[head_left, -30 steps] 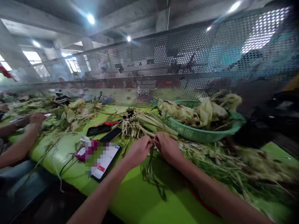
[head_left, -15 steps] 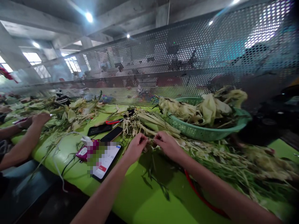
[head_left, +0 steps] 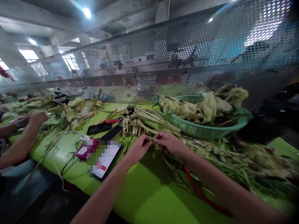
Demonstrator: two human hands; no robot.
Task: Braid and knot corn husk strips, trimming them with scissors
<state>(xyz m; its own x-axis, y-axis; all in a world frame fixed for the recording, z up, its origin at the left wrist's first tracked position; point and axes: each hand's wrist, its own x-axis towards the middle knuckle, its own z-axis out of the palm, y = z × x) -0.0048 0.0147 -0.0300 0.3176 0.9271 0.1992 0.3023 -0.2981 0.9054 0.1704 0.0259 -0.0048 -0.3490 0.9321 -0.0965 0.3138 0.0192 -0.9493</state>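
Observation:
My left hand (head_left: 141, 148) is closed in a pinch, fingertips at a thin plant stem above the green table. Close beside it, nearly touching, my right hand (head_left: 170, 143) pinches the stem too; most of it is hidden by the fingers. Thin green leaves (head_left: 171, 171) hang below my right hand. Just behind the hands lies a bundle of pale dry stalks (head_left: 161, 122). Loose green and yellowish stalks (head_left: 224, 161) spread to the right, partly behind my right forearm.
A green plastic basket (head_left: 205, 132) holds pale husks. Two dark phones (head_left: 111, 133), a lit phone (head_left: 106, 165), red-handled scissors (head_left: 113, 120) and a purple tissue pack (head_left: 85, 152) lie left. A red strap (head_left: 196, 188) lies right. Another person's hands (head_left: 35, 119) work far left, before a perforated metal screen (head_left: 140, 62).
My left hand has shifted slightly right, closer to my right hand. The leaves hanging below have swung right, toward my right forearm.

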